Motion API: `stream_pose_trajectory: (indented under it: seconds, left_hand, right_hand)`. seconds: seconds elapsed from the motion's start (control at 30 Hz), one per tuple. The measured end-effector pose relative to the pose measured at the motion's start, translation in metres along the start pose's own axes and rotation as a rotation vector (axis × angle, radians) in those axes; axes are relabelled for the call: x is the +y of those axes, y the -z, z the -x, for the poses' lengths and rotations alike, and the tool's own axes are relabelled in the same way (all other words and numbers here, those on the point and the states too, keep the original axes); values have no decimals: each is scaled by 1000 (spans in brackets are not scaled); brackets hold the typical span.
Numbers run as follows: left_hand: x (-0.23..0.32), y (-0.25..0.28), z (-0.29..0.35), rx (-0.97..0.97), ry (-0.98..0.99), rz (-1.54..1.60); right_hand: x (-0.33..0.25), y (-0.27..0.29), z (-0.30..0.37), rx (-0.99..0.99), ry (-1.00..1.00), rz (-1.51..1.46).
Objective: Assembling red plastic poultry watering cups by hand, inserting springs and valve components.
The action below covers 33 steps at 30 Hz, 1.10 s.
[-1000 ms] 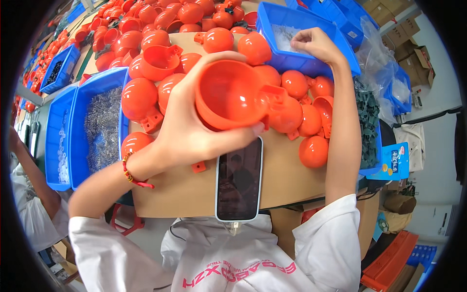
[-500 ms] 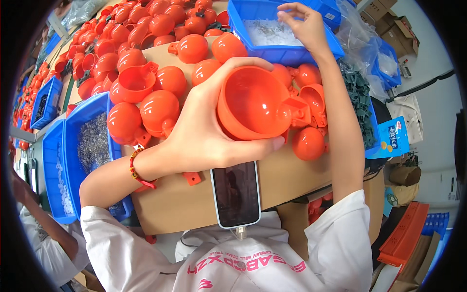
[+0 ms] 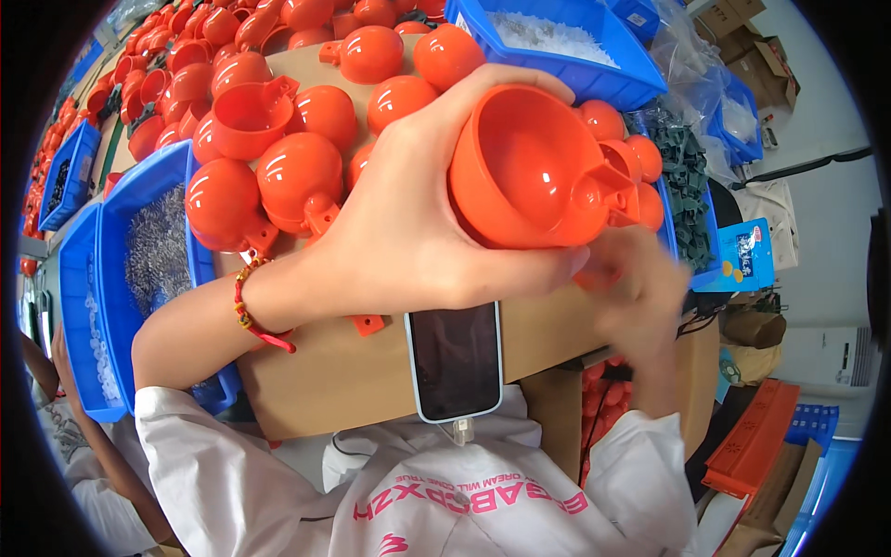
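My left hand [image 3: 408, 218] is wrapped round a round orange-red plastic cup [image 3: 520, 158], its open mouth tilted up toward me. From the cup's right side a short hinged-looking lug sticks out. My right hand [image 3: 640, 283] is just below and right of that lug, smeared by motion, so its fingers and anything in them cannot be made out. Behind my left hand lie several more cups of the same kind, such as one with its mouth up [image 3: 251, 121] and a rounded one turned over [image 3: 299, 176].
A blue bin of clear small parts [image 3: 566, 88] stands at the far right, a bin of dark green clips [image 3: 682, 186] nearer. Left are blue bins with metal springs [image 3: 162, 246] and white rings [image 3: 97, 353]. A phone [image 3: 455, 362] lies on the cardboard [image 3: 325, 399]. Another person's arm [image 3: 102, 446] shows lower left.
My right hand has come back from the bin of clear parts to beside the cup's lug. The cup in my left hand has shifted slightly right and up in the picture.
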<state>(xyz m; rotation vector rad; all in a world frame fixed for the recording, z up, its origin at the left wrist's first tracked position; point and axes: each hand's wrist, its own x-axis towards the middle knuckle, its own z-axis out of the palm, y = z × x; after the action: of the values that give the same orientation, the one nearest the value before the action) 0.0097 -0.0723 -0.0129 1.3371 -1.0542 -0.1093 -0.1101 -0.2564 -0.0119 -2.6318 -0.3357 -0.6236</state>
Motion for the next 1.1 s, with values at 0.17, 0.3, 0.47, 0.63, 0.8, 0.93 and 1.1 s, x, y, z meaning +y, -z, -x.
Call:
stream_pose_trajectory:
  seconds: [0.17,0.3,0.47,0.63,0.8,0.93,1.1]
  left_hand:
    - [0,1,1,-6,15,-23]
    - [1,2,1,-9,29,6]
    - [-2,0,-1,-92,45,8]
    - [-2,-3,0,-268,35,57]
    - [-3,-3,2,-391,-37,-29]
    - [-1,-4,4,-449,-11,-5]
    - [0,-3,4,-477,-34,-59]
  right_hand:
    - [-10,-39,33,-43,123,120]
    - [-8,-44,41,44,34,35]
    - [-4,-38,59,254,-221,-109]
    - [-29,-23,66,510,-619,-847]
    - [-44,-18,61,448,-593,-1263]
    - [-43,-9,60,388,-599,-1309]
    - [-38,-10,60,322,-585,-1303]
